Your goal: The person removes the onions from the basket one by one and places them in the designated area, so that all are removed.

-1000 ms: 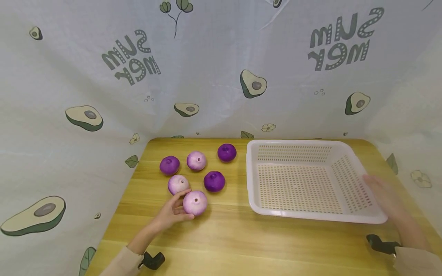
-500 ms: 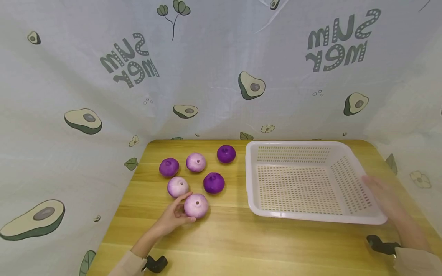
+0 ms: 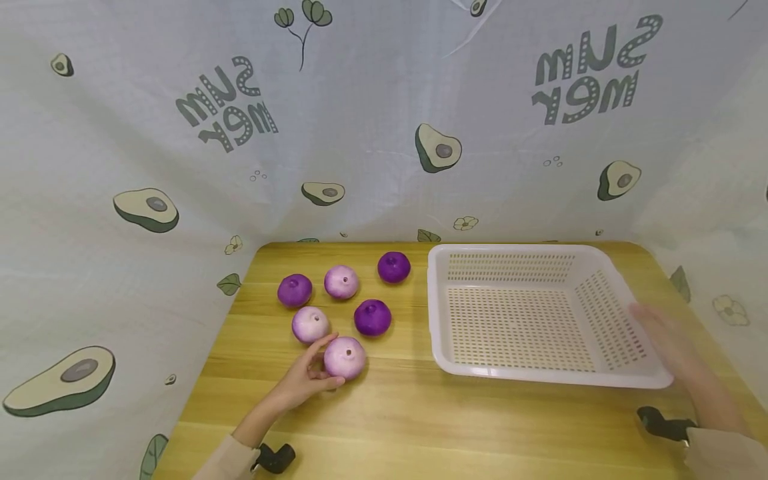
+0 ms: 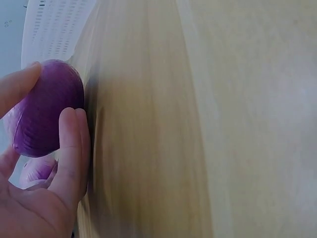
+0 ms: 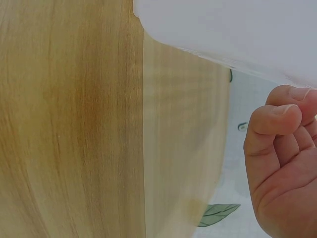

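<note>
My left hand (image 3: 300,381) grips a pale purple-and-white onion (image 3: 345,359) from its left side, low over the table. In the left wrist view, the thumb lies on one side of this onion (image 4: 49,109) and the fingers (image 4: 70,148) on the other. A white slotted plastic basket (image 3: 510,248) stands at the right. At its right end is my right hand (image 3: 667,340), with the thumb over the rim. The right wrist view shows curled fingers (image 5: 277,119) at the edge of the basket (image 5: 223,29); part of the hand is cut off.
Several more onions sit at the table's left: a pale one (image 3: 311,325) close behind the left hand, another pale one (image 3: 341,282), and dark purple ones (image 3: 373,317) around them. The wooden table (image 3: 420,427) ends at a printed curtain (image 3: 372,133) at the back.
My left hand and its onion have shifted slightly to the right, away from the pale onion behind. The right hand and the basket hold their place.
</note>
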### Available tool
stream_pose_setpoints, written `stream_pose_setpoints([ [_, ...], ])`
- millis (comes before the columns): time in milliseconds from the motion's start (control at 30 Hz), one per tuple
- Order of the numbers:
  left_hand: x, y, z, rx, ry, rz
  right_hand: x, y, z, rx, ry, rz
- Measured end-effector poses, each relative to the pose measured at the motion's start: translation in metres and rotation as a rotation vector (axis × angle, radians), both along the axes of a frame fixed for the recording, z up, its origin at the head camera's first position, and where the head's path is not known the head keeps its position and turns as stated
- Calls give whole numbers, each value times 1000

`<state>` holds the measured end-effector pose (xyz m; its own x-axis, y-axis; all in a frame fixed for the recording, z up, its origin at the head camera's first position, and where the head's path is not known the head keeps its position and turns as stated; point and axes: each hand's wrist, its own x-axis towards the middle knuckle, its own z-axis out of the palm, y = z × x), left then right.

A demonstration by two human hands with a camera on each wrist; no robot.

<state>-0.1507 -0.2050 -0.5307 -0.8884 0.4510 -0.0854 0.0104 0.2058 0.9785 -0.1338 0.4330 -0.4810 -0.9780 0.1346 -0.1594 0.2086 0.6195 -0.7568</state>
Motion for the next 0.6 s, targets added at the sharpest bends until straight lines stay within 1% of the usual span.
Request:
stream_pose_setpoints([
  [100, 1, 0, 1, 5, -17, 3, -1, -1, 1, 6, -12, -4],
  [267, 3, -1, 2, 18, -27, -1, -2, -4, 2, 10, -3, -7],
  [433, 4, -3, 3, 28, -55, 8, -4, -4, 0, 19, 5, 1],
  [533, 5, -5, 5, 22, -55, 11, -6, -3, 0, 28, 6, 11],
  [600, 6, -7, 7, -2, -55, 8, -7, -3, 0, 37, 12, 14],
])
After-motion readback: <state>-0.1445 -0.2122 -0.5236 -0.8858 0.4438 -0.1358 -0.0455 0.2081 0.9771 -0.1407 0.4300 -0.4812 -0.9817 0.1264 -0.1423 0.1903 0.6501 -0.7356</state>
